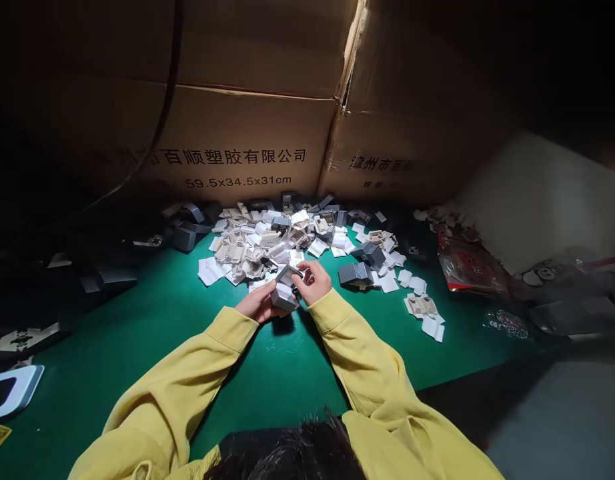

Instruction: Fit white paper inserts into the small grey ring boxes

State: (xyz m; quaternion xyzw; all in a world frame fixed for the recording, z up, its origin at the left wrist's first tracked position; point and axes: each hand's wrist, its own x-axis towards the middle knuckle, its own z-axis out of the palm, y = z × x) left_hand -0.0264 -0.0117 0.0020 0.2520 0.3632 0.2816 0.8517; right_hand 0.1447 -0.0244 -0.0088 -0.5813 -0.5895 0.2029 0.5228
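Observation:
A small grey hinged box (284, 297) is held low over the green table (227, 380), its lid raised. My left hand (260, 303) is closed around the box's left side and underside. My right hand (313, 281) pinches at the raised lid from the right, its thumb and fingers on the rim. What the right fingertips press inside is too small to make out. Just beyond the hands lies a heap of folded white and beige card pieces (237, 252), with grey boxes among them.
Grey boxes stand right of the heap (356, 273) and at its left (185, 235). Large cardboard cartons (227, 140) wall off the back. A red plastic packet (470, 263) lies right, a white-edged device (30, 390) at the left edge. A dark cable (170, 93) hangs down.

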